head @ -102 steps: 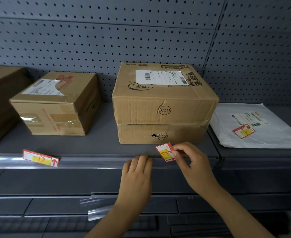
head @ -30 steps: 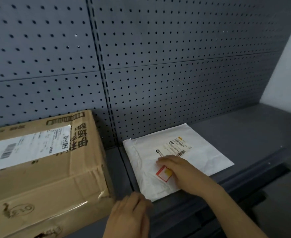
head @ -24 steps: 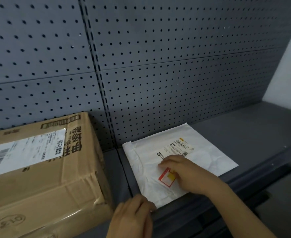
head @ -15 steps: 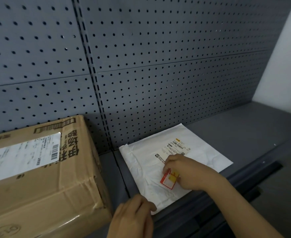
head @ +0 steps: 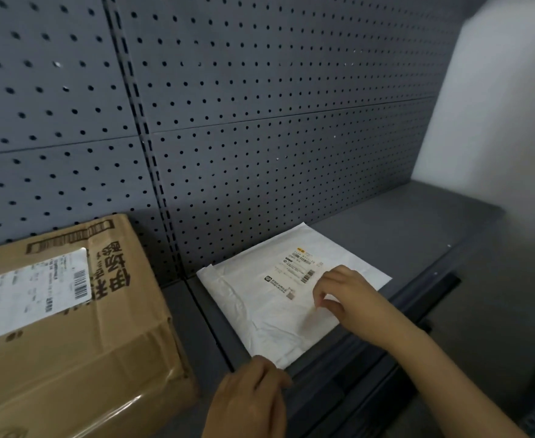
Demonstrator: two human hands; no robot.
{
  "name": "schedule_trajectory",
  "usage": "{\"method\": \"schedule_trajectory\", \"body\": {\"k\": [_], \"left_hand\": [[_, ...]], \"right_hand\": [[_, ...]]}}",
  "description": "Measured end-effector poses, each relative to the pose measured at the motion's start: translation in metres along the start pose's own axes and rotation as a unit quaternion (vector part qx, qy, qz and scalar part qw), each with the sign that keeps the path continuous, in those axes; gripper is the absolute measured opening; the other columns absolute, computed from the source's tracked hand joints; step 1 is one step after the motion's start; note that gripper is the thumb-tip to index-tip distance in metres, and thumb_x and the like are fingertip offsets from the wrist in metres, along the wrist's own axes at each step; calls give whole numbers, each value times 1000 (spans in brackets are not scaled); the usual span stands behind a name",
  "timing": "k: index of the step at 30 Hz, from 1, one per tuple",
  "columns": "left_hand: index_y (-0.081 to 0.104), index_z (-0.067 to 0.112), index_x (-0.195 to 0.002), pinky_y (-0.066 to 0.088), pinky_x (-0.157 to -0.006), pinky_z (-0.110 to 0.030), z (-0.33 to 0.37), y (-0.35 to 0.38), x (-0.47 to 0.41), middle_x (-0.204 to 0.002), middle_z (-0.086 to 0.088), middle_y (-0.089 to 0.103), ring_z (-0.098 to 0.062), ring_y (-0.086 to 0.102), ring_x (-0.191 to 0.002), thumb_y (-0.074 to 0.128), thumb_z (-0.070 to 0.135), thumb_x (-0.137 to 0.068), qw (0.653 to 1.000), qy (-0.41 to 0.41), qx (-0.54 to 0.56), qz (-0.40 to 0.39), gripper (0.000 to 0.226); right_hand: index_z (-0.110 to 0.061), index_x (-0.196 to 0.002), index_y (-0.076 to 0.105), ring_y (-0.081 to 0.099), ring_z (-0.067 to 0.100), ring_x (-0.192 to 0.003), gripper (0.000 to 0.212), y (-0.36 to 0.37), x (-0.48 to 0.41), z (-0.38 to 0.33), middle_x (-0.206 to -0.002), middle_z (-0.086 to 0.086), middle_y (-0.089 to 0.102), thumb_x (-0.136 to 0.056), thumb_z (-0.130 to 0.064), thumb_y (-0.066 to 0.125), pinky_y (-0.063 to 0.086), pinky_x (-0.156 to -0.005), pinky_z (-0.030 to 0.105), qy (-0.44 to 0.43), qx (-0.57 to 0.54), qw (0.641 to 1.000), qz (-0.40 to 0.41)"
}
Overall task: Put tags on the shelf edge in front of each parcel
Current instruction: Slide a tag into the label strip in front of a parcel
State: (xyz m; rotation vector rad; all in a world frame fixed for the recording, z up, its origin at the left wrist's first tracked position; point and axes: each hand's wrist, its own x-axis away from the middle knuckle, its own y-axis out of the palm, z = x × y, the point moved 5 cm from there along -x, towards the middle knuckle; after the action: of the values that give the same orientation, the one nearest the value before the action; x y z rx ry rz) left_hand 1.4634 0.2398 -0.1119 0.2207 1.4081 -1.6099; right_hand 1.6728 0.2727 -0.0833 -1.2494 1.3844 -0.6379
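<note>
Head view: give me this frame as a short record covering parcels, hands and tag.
parcels: box at left, white mailer lying flat at right, both on the shelf
right: right hand over the mailer, fingers curled
left: left hand at the shelf's front edge, by the mailer's near corner
tag: none visible; one could be hidden under the right hand
back: pegboard
</note>
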Motion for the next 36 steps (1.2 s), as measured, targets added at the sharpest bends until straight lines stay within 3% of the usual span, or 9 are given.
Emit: {"method": "schedule_trajectory", "body": {"k": [5,9,15,18,20,23,27,32,36], "left_hand": [[61,27,-76,39,-51,-23,23,24,0,-69,7,57,-5,45,-56,42,8,-66,1000,17,3,21,29],[70,21,-80,37,-64,-21,40,45,6,-77,4,65,-7,46,-71,45,13,-68,999,22,-26,18,29],[72,13,-95,35,-69,-34,48,78,8,-86,-2,66,-21,57,-74,57,22,-58,980,-17,-178,-83,41],[71,12,-94,49,-60,-36,58,87,6,-85,-5,65,-24,61,-71,77,22,-48,970,-79,-196,-117,47],[70,12,-91,49,-55,-36,60,90,5,-84,-6,64,-26,59,-71,86,21,-39,965,-125,-191,-126,56],[68,12,-90,48,-55,-37,68,89,5,-85,-7,62,-26,56,-71,86,19,-42,960,-155,-194,-131,52],[66,11,-103,50,-60,-39,79,88,13,-95,-9,61,-29,57,-80,81,14,-49,950,-168,-217,-147,56],[68,11,-105,53,-59,-37,82,87,12,-93,-7,62,-28,62,-79,83,15,-41,939,-189,-223,-180,66],[62,12,-112,52,-71,-33,82,79,12,-101,-5,58,-24,59,-88,75,10,-60,950,-191,-179,-168,54]], "right_hand": [[-24,-87,63,50,6,-93,24,-24,43,3,-90,-12,60,-86,0,61,40,-80,14,79,-95,987,105],[-22,-96,63,56,6,-94,24,-34,73,6,-96,-13,61,-86,0,59,42,-78,10,123,-170,964,163],[-19,-96,65,60,5,-92,27,-23,94,25,-94,-11,63,-86,5,60,45,-78,10,141,-250,942,174],[-19,-96,65,61,6,-93,25,-15,98,33,-94,-13,64,-87,3,59,47,-79,14,135,-278,939,148],[-18,-96,65,61,5,-93,23,-14,98,34,-96,-10,65,-87,2,59,48,-79,15,119,-284,941,143],[-19,-96,64,59,3,-94,21,-10,96,38,-98,-10,64,-88,0,59,45,-79,10,112,-309,935,133],[-20,-96,62,55,-1,-96,21,-1,95,39,-98,-12,61,-88,-2,60,42,-80,7,82,-282,951,101],[-23,-93,65,50,4,-95,19,7,93,35,-95,-10,59,-86,-6,62,46,-82,25,29,-184,977,102],[-20,-98,67,52,5,-94,19,11,95,26,-99,-6,58,-87,-6,60,48,-83,22,11,-154,981,113]]}}
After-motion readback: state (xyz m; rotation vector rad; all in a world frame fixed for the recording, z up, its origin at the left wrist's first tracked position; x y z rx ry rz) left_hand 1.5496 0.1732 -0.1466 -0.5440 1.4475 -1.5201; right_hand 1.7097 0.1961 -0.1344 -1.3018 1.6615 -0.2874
